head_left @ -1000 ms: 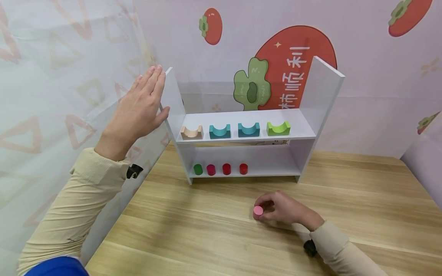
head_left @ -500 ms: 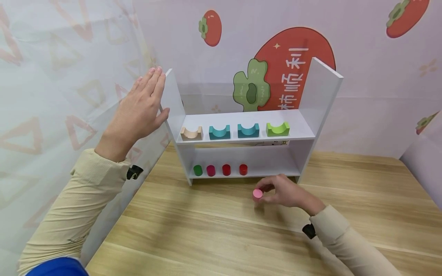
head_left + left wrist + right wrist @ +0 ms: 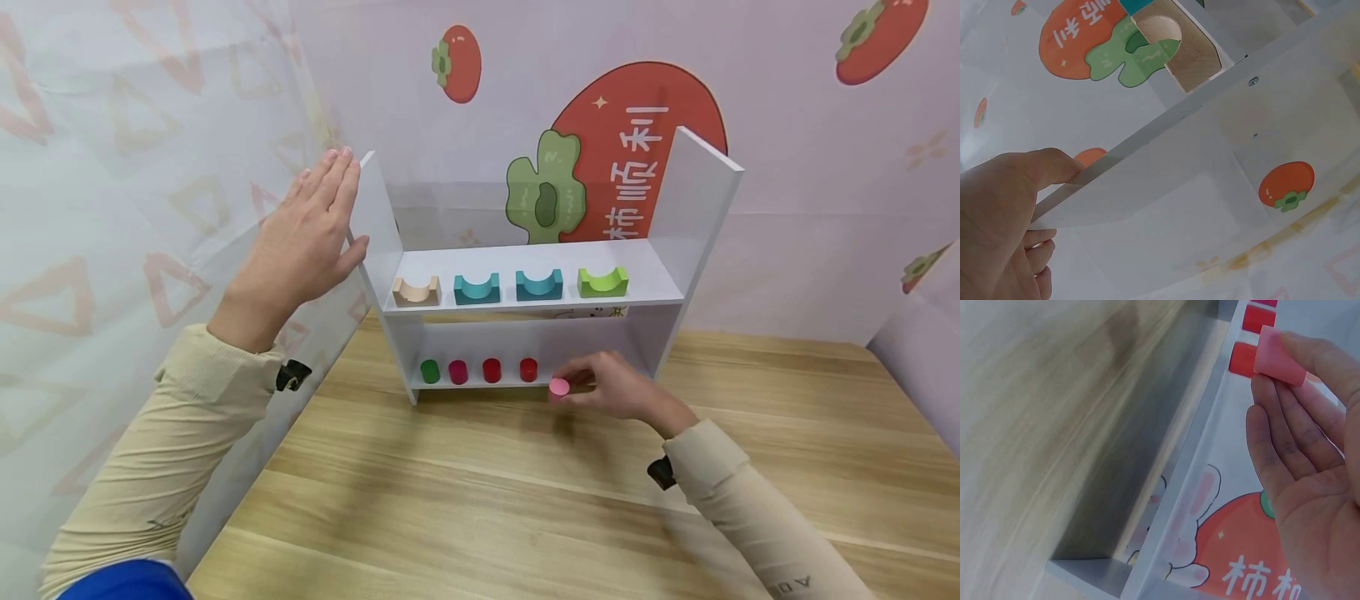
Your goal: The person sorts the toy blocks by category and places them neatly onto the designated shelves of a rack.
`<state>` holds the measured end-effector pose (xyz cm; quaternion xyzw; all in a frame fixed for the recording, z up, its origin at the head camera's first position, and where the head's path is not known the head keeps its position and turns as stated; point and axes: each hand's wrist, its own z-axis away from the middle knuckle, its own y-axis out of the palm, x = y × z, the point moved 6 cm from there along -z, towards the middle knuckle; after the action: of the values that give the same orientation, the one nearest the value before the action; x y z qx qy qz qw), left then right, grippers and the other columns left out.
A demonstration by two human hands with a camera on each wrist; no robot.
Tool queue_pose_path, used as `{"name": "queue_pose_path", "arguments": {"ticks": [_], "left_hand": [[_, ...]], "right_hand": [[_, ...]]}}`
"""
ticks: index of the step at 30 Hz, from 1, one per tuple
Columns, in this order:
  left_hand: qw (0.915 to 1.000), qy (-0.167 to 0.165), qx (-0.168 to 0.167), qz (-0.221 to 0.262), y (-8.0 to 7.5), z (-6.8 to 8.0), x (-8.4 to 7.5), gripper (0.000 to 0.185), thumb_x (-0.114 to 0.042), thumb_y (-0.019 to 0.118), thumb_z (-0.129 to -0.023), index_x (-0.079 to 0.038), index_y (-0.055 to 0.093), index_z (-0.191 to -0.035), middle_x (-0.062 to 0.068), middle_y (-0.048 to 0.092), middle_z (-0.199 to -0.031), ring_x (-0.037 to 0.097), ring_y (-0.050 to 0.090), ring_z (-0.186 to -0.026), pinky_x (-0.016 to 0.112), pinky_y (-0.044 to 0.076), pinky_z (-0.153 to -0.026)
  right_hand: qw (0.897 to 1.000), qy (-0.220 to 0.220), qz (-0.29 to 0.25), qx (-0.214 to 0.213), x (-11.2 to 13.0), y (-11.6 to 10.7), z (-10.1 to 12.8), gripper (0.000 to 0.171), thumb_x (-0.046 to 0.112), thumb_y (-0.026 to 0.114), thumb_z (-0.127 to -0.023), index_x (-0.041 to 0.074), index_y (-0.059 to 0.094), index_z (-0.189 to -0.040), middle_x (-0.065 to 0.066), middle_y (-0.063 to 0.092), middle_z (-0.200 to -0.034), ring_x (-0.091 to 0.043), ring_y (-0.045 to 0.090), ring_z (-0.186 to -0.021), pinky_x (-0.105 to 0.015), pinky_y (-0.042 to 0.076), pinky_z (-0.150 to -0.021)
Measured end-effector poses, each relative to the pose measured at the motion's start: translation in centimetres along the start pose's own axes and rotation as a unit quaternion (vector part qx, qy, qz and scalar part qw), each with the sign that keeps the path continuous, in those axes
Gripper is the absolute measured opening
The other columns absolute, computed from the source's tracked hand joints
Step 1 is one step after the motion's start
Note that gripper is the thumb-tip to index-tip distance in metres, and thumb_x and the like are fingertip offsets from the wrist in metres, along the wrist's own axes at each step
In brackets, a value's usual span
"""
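Note:
At the front edge of the lower shelf, my right hand (image 3: 611, 386) pinches a pink cylinder block (image 3: 558, 389) between thumb and fingers. The right wrist view shows the same pink block (image 3: 1279, 356) held just in front of a red block (image 3: 1244, 359). My left hand (image 3: 300, 237) grips the left side panel (image 3: 375, 204) of the white two-tier shelf, thumb on one face and fingers on the other, as the left wrist view shows. Along the lower tier stand a green block (image 3: 430, 372), a magenta block (image 3: 458, 372) and two red ones (image 3: 491, 370).
On the upper tier sit several notched blocks: a natural wood one (image 3: 417, 292), two teal ones (image 3: 477, 288) and a lime green one (image 3: 603, 282). The wooden table (image 3: 450, 500) spreads in front. A printed backdrop (image 3: 810, 208) hangs behind, and a patterned sheet (image 3: 135, 208) hangs at left.
My right hand has carried the pink block from the table forward to the lower shelf's front edge. The left hand has stayed at the side panel.

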<state>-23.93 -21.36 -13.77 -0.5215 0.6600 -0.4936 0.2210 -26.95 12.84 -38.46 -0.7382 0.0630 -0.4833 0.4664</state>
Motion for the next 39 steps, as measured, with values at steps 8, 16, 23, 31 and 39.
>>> {"name": "queue_pose_path", "arguments": {"ticks": [8, 16, 23, 31, 39], "left_hand": [[1.0000, 0.000, -0.002, -0.001, 0.2, 0.0, 0.1, 0.084, -0.018, 0.062, -0.101, 0.009, 0.015, -0.165, 0.026, 0.015, -0.176, 0.039, 0.014, -0.166, 0.057, 0.015, -0.135], [1.0000, 0.000, -0.001, 0.002, 0.2, 0.1, 0.2, 0.084, -0.018, 0.062, -0.101, 0.009, 0.014, -0.165, 0.026, 0.015, -0.176, 0.039, 0.013, -0.166, 0.056, 0.015, -0.135], [1.0000, -0.002, 0.001, 0.001, 0.3, 0.1, 0.2, 0.084, -0.018, 0.062, -0.102, 0.009, 0.014, -0.165, 0.025, 0.014, -0.176, 0.039, 0.012, -0.166, 0.056, 0.014, -0.135], [1.0000, 0.001, -0.004, 0.001, 0.2, 0.0, 0.1, 0.084, -0.018, 0.062, -0.101, 0.009, 0.015, -0.165, 0.025, 0.015, -0.176, 0.039, 0.013, -0.166, 0.056, 0.015, -0.135], [1.0000, 0.002, -0.006, 0.000, 0.1, 0.0, 0.1, 0.084, -0.018, 0.062, -0.101, 0.009, 0.015, -0.165, 0.025, 0.015, -0.176, 0.038, 0.013, -0.166, 0.055, 0.015, -0.135]], "right_hand": [[0.999, 0.030, 0.016, -0.017, -1.5, -0.7, -0.9, 0.030, 0.025, 0.086, -0.089, 0.010, 0.080, -0.115, -0.004, 0.081, -0.110, -0.020, 0.075, -0.101, -0.048, 0.064, -0.094], [0.998, 0.023, 0.027, -0.043, -2.5, -1.4, -1.6, 0.023, 0.014, 0.086, -0.088, 0.009, 0.081, -0.110, -0.004, 0.080, -0.106, -0.018, 0.074, -0.098, -0.042, 0.065, -0.092], [0.998, 0.046, 0.017, -0.050, -3.5, -1.4, -2.1, 0.025, 0.009, 0.083, -0.089, 0.006, 0.079, -0.114, -0.008, 0.080, -0.109, -0.021, 0.075, -0.099, -0.042, 0.065, -0.091], [0.998, 0.039, 0.019, -0.054, -3.8, -1.1, -2.3, 0.022, 0.009, 0.083, -0.089, 0.006, 0.080, -0.111, -0.008, 0.080, -0.107, -0.022, 0.077, -0.097, -0.042, 0.065, -0.089], [0.998, 0.043, 0.021, -0.051, -3.9, -0.9, -2.5, 0.023, 0.010, 0.084, -0.089, 0.006, 0.080, -0.111, -0.008, 0.080, -0.107, -0.023, 0.077, -0.098, -0.043, 0.065, -0.090]]}}
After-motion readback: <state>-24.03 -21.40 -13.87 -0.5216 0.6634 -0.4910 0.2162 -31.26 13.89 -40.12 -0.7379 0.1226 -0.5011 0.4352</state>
